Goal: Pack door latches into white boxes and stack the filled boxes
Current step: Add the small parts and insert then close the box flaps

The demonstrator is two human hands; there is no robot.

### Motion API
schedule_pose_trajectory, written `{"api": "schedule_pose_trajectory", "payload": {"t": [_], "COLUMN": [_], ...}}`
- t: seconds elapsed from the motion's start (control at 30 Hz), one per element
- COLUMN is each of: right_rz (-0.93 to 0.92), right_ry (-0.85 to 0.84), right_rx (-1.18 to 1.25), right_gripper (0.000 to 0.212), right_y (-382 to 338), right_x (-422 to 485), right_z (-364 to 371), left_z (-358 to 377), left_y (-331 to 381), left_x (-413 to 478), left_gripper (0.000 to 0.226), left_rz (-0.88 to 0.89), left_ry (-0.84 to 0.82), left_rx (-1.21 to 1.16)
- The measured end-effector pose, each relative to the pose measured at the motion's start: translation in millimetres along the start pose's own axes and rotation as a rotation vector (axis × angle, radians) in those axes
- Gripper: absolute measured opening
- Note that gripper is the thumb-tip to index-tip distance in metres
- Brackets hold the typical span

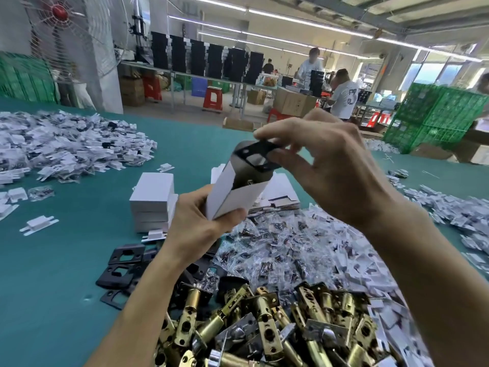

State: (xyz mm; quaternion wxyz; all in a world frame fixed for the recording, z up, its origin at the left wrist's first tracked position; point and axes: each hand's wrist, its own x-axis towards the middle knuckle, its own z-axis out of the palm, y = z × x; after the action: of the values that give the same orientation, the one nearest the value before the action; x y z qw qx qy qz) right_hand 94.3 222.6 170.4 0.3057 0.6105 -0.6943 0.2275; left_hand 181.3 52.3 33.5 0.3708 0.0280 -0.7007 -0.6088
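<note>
Table (53,287): latch heap (264,327) at near edge, centre to rt. Loose plates (121,268) just left of it. Screw-bag heap (277,250) directly behind latches, touching them. Stack of boxes (153,202) mid-table, behind the plates, left of the bags. Flat box blanks (280,192) behind the bags, rt of the stack. Small-parts heap (66,144) twd far left edge, a second heap (449,215) along rt edge. Above mid-table, L hand (195,229) holds tilted box (232,197). Held plate (260,157) sticks out of its top end, pinched by R hand (325,165). Crates (436,115) beyond far rt corner.
</note>
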Motion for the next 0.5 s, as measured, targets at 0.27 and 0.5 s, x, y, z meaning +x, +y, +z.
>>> {"api": "schedule_pose_trajectory", "payload": {"t": [0.27,0.5], "right_rz": [-0.068,-0.042], "right_ry": [-0.261,-0.34], "right_rx": [-0.101,-0.234], "right_gripper": [0.013,0.016], "right_y": [-23,-42], "right_x": [11,21], "right_z": [1,9], "left_z": [2,2], "left_y": [1,-3], "left_x": [-3,-2], "left_gripper": [0.027,0.027], "left_rz": [0.018,0.034], "left_ry": [0.003,0.029], "left_rx": [-0.154,-0.201]}}
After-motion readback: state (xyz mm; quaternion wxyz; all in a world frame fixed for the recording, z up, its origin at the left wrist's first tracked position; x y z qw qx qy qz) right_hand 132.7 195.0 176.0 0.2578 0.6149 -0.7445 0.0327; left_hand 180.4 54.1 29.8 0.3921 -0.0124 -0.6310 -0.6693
